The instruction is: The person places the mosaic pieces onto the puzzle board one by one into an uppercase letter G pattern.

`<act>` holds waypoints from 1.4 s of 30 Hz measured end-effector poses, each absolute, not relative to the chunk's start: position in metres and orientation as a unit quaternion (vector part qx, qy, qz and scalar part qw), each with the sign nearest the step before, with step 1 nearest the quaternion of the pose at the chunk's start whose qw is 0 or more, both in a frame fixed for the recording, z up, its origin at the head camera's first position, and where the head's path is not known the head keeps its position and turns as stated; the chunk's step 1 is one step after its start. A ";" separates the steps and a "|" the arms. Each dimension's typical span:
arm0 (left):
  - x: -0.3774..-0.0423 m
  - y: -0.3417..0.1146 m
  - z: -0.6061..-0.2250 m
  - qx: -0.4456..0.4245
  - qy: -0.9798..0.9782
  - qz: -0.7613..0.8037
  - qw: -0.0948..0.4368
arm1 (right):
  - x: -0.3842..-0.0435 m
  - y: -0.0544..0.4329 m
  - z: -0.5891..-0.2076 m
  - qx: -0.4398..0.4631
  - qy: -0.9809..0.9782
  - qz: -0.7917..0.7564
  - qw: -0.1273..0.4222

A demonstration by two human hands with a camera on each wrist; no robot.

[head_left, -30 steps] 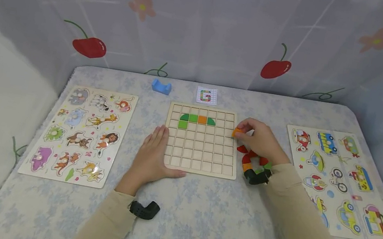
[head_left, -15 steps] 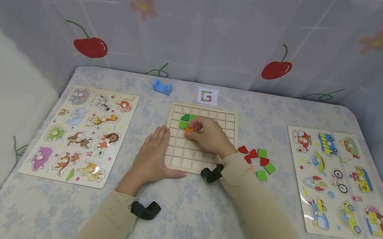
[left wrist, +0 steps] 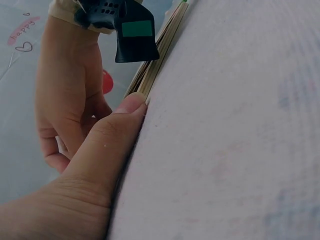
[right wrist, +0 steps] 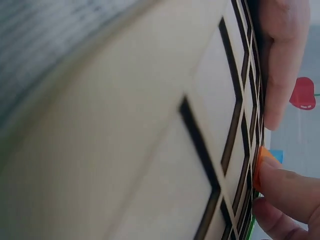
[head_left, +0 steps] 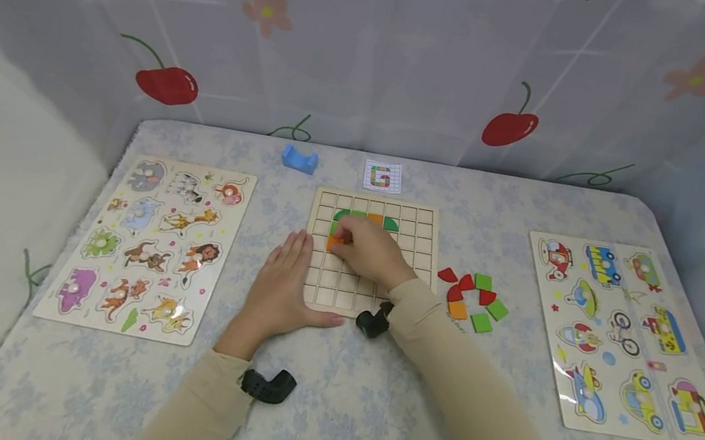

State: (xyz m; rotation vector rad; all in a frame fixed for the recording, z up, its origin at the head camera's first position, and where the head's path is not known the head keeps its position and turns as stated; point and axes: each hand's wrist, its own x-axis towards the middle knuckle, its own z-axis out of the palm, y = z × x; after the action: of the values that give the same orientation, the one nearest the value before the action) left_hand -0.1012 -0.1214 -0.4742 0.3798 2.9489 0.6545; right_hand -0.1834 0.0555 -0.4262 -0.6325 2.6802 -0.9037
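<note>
A wooden grid board (head_left: 367, 301) lies on the table. My right hand (head_left: 375, 254) reaches over it and pinches an orange square tile (head_left: 333, 245) between thumb and fingers, right at a cell near the left side. Just above that tile is a green square tile (head_left: 333, 228), partly covered by the fingers. Along the row above sit an orange tile (head_left: 376, 219) and a dark green quarter-round tile (head_left: 391, 224). My left hand (head_left: 271, 296) rests spread at the board's lower left corner, its thumb (left wrist: 131, 104) against the near edge.
Right of the board lie loose tiles: several red quarter-rounds (head_left: 455, 293), green squares (head_left: 481, 323) and an orange square (head_left: 457, 310). A small pattern card (head_left: 383, 177) and a blue holder (head_left: 299, 159) stand behind. Picture puzzles flank both sides: animals (head_left: 146, 256), vehicles (head_left: 618, 331).
My right hand has carried the orange tile from the board's right edge across to its left side, then down onto the cell below the green square. My left hand has stayed put.
</note>
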 end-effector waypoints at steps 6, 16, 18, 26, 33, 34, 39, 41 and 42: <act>-0.102 -0.120 -0.473 0.126 0.969 0.208 0.048 | -0.177 0.061 -0.424 -0.232 0.937 -0.238 0.110; -0.100 -0.120 -0.473 0.121 0.968 0.214 0.049 | -0.163 0.086 -0.416 -0.233 0.926 -0.271 0.122; -0.100 -0.120 -0.473 0.118 0.968 0.215 0.050 | -0.159 0.097 -0.414 -0.222 0.924 -0.286 0.124; -0.100 -0.119 -0.472 0.116 0.966 0.224 0.053 | -0.149 0.168 -0.408 -0.168 0.933 -0.290 0.131; -0.100 -0.120 -0.471 0.116 0.968 0.216 0.053 | -0.139 0.229 -0.405 -0.114 0.964 -0.201 0.133; -0.100 -0.120 -0.471 0.116 0.968 0.218 0.052 | -0.138 0.235 -0.405 -0.107 0.967 -0.191 0.134; -0.100 -0.120 -0.471 0.117 0.967 0.221 0.053 | -0.136 0.254 -0.406 -0.086 0.970 -0.177 0.140; -0.100 -0.120 -0.472 0.118 0.967 0.220 0.052 | -0.135 0.258 -0.408 -0.079 0.968 -0.189 0.146; -0.101 -0.120 -0.472 0.119 0.967 0.219 0.051 | -0.135 0.259 -0.408 -0.075 0.966 -0.197 0.149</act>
State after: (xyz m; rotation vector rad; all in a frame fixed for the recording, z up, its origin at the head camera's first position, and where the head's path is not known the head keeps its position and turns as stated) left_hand -0.1006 -0.1195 -0.4718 0.3613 2.9430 0.6668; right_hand -0.1354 0.2589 -0.4084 -0.2169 2.7767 -0.5649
